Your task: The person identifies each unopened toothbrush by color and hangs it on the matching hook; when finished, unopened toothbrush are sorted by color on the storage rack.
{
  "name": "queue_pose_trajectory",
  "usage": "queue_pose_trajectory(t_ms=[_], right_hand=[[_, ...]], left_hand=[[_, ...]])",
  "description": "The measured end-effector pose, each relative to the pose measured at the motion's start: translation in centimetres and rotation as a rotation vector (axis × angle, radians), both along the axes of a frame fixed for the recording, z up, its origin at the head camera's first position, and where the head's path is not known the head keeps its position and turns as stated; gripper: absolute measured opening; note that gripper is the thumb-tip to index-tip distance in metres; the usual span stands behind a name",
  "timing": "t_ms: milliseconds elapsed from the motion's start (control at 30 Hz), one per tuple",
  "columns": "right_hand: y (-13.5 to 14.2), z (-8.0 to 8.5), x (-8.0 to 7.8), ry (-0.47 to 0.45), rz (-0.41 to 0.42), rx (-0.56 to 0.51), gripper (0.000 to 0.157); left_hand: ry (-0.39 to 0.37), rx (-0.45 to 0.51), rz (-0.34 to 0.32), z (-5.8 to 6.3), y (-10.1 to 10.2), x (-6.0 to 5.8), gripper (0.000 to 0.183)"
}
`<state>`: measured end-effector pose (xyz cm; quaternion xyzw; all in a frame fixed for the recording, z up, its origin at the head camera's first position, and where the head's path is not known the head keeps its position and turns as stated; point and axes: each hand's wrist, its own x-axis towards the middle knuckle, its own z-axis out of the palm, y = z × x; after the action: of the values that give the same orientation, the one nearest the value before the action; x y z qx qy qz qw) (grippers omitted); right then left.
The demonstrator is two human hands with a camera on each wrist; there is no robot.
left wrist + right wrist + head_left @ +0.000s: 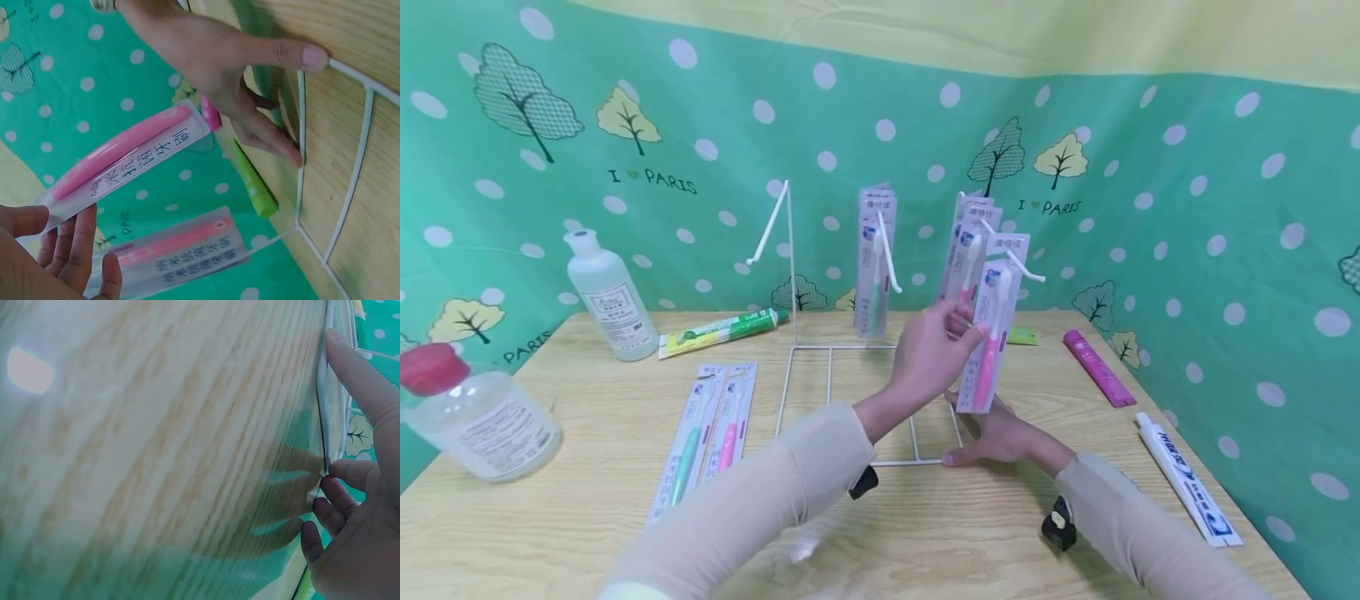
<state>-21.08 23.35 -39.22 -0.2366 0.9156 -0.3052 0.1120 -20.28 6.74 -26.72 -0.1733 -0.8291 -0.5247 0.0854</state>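
Pink toothbrush pack (991, 354), pinched by left grip (931, 348), partly hides spread right grip (1003, 435).

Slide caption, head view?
Left hand holds a packaged pink toothbrush at the rightmost hook of a white wire rack; right hand touches its base.

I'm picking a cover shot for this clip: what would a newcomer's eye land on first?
Probably the packaged pink toothbrush right of centre, pinched by the left hand at the right-hand hook of the white wire rack, whose base the right hand touches at its near right corner. Next might come the red cap on the bottle at far left, and the dotted green curtain behind everything.
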Motion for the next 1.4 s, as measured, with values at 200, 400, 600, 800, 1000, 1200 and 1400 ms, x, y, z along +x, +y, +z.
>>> queue_pose_trajectory(t_ms=[200,400,600,800,1000,1200,1400], right_hand=[[0.0,0.1,0.0,-0.007,-0.043,0.132,0.101],[0.1,0.0,0.0,0.018,-0.041,0.126,0.100],[0.1,-0.1,0.1,0.009,-0.062,0.142,0.101],[0.0,-0.2,0.1,0.020,-0.054,0.135,0.099],[0.0,-0.1,0.1,0.030,-0.047,0.124,0.099],[0.0,-0.3,0.1,0.032,-0.045,0.130,0.099],[0.0,-0.4,0.1,0.027,-0.048,0.123,0.098]], left_hand=[[-0.026,0.027,0.040,-0.1,0.6,-1.8,0.019],[-0.079,0.068,0.078,-0.4,1.0,-3.1,0.023],[-0.092,0.094,0.097,-0.7,1.1,-4.0,0.026],[-0.112,0.108,0.117,-0.6,0.9,-4.7,0.027],[-0.160,0.122,0.131,-0.5,0.6,-5.0,0.028],[-0.168,0.097,0.126,-1.1,0.2,-5.1,0.031],[-0.167,0.022,0.099,-2.2,-1.0,-4.6,0.025]])
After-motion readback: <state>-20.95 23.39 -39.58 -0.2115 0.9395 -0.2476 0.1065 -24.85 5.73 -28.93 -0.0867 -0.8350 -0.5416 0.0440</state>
